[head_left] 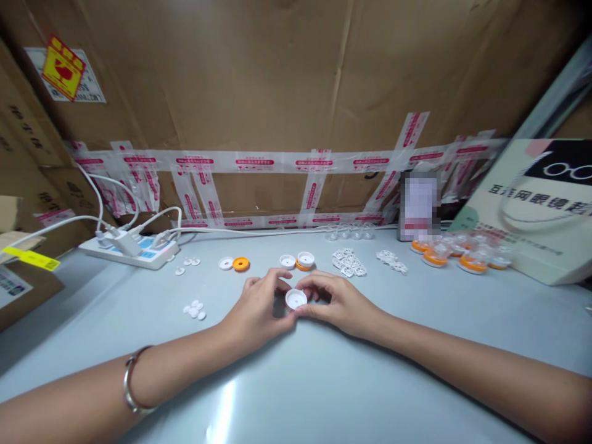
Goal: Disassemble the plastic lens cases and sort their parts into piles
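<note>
While left hand and right hand share one grip around a white disc, held between them presumably to steady it, spoked white pieces lie grouped beyond the grip, to its right, likely for easy reach.

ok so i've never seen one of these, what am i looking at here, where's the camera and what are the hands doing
There's no machine here: these are a person's bare hands. The one picture comes from a camera worn on the head, looking forward and down.

The right hand seems to pinch a white dish by its edge; the left hand is curled close around its other side, though its grip is hard to judge.

On the table lie small white caps, an orange disc, white spoked pieces and orange-and-clear pieces. A power strip sits at the left.
</note>
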Action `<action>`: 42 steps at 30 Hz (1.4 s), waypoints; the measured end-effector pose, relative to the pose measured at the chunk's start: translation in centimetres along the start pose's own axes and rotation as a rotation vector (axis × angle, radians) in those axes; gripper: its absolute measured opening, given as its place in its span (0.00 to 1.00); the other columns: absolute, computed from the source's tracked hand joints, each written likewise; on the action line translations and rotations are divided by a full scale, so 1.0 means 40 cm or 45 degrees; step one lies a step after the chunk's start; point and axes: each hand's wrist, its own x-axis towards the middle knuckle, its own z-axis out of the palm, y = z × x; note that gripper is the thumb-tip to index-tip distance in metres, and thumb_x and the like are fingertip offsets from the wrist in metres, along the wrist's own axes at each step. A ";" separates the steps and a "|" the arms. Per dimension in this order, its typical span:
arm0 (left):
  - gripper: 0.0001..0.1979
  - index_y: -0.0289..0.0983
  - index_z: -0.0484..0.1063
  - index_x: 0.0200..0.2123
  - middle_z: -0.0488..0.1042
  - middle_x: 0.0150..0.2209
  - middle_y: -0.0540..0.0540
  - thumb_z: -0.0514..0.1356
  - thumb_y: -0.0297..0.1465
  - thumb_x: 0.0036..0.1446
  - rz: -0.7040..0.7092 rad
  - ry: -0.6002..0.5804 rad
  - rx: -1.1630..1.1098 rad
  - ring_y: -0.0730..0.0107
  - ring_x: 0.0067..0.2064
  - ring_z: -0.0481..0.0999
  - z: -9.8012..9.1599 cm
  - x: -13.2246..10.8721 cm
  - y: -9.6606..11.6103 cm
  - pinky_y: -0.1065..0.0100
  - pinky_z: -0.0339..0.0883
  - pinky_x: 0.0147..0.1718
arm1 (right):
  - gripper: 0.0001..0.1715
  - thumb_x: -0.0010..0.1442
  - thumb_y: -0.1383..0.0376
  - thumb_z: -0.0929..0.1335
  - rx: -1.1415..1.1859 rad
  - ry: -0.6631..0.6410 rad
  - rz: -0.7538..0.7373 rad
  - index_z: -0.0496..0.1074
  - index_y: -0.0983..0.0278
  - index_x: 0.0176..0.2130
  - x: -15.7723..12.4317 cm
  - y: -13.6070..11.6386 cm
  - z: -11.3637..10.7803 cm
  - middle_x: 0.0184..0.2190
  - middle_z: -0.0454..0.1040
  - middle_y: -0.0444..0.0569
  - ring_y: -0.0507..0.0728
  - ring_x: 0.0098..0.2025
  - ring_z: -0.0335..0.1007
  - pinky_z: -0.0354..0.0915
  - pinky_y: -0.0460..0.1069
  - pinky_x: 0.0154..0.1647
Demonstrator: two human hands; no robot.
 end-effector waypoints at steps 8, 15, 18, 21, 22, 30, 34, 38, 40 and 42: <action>0.21 0.39 0.55 0.45 0.75 0.39 0.46 0.58 0.28 0.48 0.003 0.011 -0.049 0.62 0.42 0.73 0.003 -0.001 -0.003 0.54 0.57 0.47 | 0.13 0.49 0.60 0.70 -0.085 0.278 -0.051 0.71 0.64 0.36 0.002 -0.014 -0.024 0.28 0.68 0.45 0.52 0.30 0.63 0.60 0.47 0.32; 0.21 0.40 0.56 0.43 0.74 0.38 0.47 0.60 0.29 0.46 -0.051 0.016 -0.087 0.62 0.43 0.72 0.000 -0.005 -0.007 0.55 0.58 0.47 | 0.15 0.50 0.56 0.69 -0.366 0.331 0.020 0.74 0.61 0.37 0.105 0.010 -0.076 0.37 0.69 0.49 0.58 0.42 0.63 0.60 0.52 0.42; 0.20 0.40 0.56 0.42 0.74 0.39 0.47 0.61 0.30 0.46 -0.086 -0.015 -0.096 0.61 0.43 0.72 -0.005 -0.006 -0.006 0.54 0.58 0.47 | 0.15 0.50 0.56 0.69 -0.548 0.214 0.035 0.75 0.61 0.37 0.145 0.024 -0.063 0.40 0.69 0.51 0.61 0.47 0.61 0.55 0.56 0.49; 0.20 0.39 0.57 0.41 0.74 0.39 0.47 0.61 0.30 0.46 -0.094 -0.035 -0.098 0.61 0.43 0.71 -0.008 -0.006 -0.006 0.53 0.57 0.47 | 0.16 0.51 0.55 0.69 -0.627 0.157 0.119 0.75 0.60 0.37 0.162 0.026 -0.044 0.44 0.69 0.52 0.63 0.50 0.59 0.52 0.59 0.50; 0.19 0.39 0.57 0.41 0.73 0.39 0.47 0.61 0.30 0.46 -0.091 -0.037 -0.096 0.61 0.43 0.71 -0.009 -0.006 -0.006 0.53 0.57 0.47 | 0.16 0.51 0.55 0.68 -0.638 0.152 0.134 0.75 0.60 0.38 0.164 0.024 -0.039 0.45 0.69 0.52 0.64 0.51 0.58 0.52 0.60 0.51; 0.19 0.39 0.59 0.42 0.74 0.38 0.47 0.61 0.30 0.46 -0.070 -0.003 -0.058 0.61 0.42 0.71 -0.009 -0.008 -0.005 0.57 0.60 0.45 | 0.20 0.50 0.55 0.70 -0.524 0.248 0.129 0.73 0.59 0.42 0.146 0.004 -0.047 0.47 0.68 0.52 0.64 0.53 0.57 0.51 0.61 0.53; 0.19 0.39 0.61 0.42 0.73 0.39 0.47 0.63 0.31 0.46 -0.082 -0.013 -0.095 0.63 0.42 0.71 -0.010 -0.005 -0.009 0.60 0.60 0.44 | 0.14 0.56 0.60 0.66 -0.247 0.256 -0.132 0.70 0.61 0.42 0.057 -0.006 -0.043 0.43 0.69 0.50 0.57 0.48 0.63 0.57 0.55 0.51; 0.14 0.37 0.67 0.36 0.74 0.36 0.48 0.65 0.34 0.46 -0.073 -0.056 -0.084 0.64 0.40 0.72 -0.012 0.003 -0.011 0.63 0.60 0.42 | 0.21 0.49 0.59 0.71 -0.126 -0.037 -0.174 0.68 0.64 0.42 -0.016 -0.003 -0.021 0.40 0.69 0.50 0.56 0.42 0.65 0.62 0.51 0.44; 0.12 0.36 0.70 0.33 0.75 0.34 0.48 0.65 0.35 0.46 -0.055 -0.068 -0.056 0.64 0.38 0.72 -0.014 0.006 -0.011 0.63 0.61 0.41 | 0.23 0.46 0.58 0.73 -0.104 -0.097 -0.126 0.69 0.64 0.41 -0.022 0.002 -0.013 0.37 0.69 0.49 0.55 0.41 0.65 0.63 0.50 0.42; 0.11 0.36 0.73 0.33 0.75 0.33 0.47 0.65 0.35 0.47 -0.029 -0.075 -0.077 0.65 0.37 0.72 -0.015 0.007 -0.010 0.64 0.61 0.40 | 0.22 0.47 0.57 0.73 -0.077 -0.095 -0.078 0.70 0.65 0.40 -0.016 0.008 -0.009 0.36 0.69 0.49 0.55 0.39 0.65 0.63 0.50 0.41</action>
